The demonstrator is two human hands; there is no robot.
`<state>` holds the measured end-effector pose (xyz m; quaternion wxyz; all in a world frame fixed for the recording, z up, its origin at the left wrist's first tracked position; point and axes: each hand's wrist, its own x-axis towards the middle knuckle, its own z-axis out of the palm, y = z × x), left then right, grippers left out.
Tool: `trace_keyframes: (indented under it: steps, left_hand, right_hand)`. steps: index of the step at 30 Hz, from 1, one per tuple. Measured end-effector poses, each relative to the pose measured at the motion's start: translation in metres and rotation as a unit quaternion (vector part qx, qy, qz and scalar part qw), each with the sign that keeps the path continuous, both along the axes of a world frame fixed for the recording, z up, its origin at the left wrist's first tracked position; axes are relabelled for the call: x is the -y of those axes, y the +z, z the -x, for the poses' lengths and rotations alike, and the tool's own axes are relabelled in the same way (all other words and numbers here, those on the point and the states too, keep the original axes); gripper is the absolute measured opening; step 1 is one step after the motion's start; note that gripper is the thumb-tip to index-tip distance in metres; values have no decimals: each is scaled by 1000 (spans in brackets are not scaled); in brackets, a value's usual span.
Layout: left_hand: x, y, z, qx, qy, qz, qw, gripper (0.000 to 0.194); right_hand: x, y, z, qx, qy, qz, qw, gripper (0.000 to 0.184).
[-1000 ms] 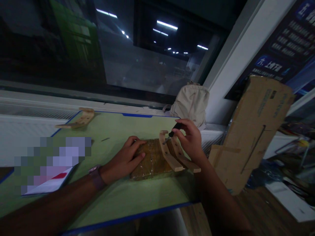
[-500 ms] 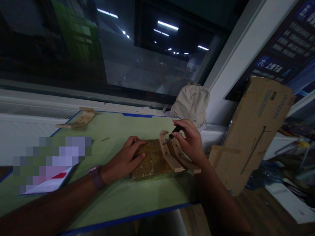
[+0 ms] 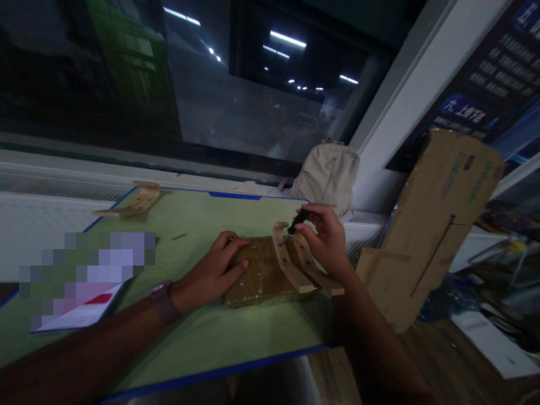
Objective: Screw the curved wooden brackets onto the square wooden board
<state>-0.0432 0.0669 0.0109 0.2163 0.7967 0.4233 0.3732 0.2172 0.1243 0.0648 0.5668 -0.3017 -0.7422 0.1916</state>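
Observation:
My right hand (image 3: pixel 324 236) is closed around the black handle of a screwdriver (image 3: pixel 297 220). Its shaft slants down to a hole near the far end of a curved wooden piece (image 3: pixel 291 270). Just right of that lies a second curved wooden piece (image 3: pixel 318 270), partly behind my right hand. Both rest across a brown block wrapped in shiny clear film or tape (image 3: pixel 261 275). On the block's left part lies my left hand (image 3: pixel 219 264), open, thumb and fingers apart. The screw, if any, under the tip is too small to make out.
The green table (image 3: pixel 185 349) has a blue edge. A third curved wooden piece (image 3: pixel 141 199) lies at its far left corner, with a small thin dark item (image 3: pixel 179 237) nearer. A beige backpack (image 3: pixel 329 174) stands behind; flattened cardboard (image 3: pixel 447 225) leans at right.
The screwdriver's handle has tilted slightly, and my right hand has shifted a little with it. My left hand stays on the block; the view has moved slightly.

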Motion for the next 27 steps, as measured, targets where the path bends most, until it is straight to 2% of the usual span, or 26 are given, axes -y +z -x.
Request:
trace_keyframes:
  steps: [2,4,7,9,11,15,18,20,24,27]
  left_hand:
    - [0,1,0,-2,-3,2,1000,34]
    - [0,1,0,-5,-7,5,1000,34]
    - [0,1,0,-4,-4,1,1000,33]
    - [-1,0,0,-2,-2,-2,1000,34]
    - [-1,0,0,-5,-5,-3,1000,34]
    - [0,2,0,-11,-11,2,1000,35]
    - [0,3,0,-11,-12,10,1000,35]
    - [0,3,-1,-12,-14,11,1000,35]
    - [-1,0,0,-10,-13,3,1000,35]
    - [-1,-2,0,-10,-10,1,1000,35]
  right_hand:
    - [4,5,3,-12,76,26,997,26]
    - [6,8,6,-28,113,52,992,22]
    - [4,5,9,-45,56,42,997,24]
    - [1,2,7,-48,7,8,999,30]
    - [-2,1,4,-31,-16,-26,999,27]
    - [-1,6,-1,17,5,-46,999,20]
    - [4,10,2,10,74,9,997,24]
    - [6,8,5,-17,94,37,995,25]
    - [2,4,5,-43,30,-12,999,34]
    - [0,6,0,5,23,-47,999,25]
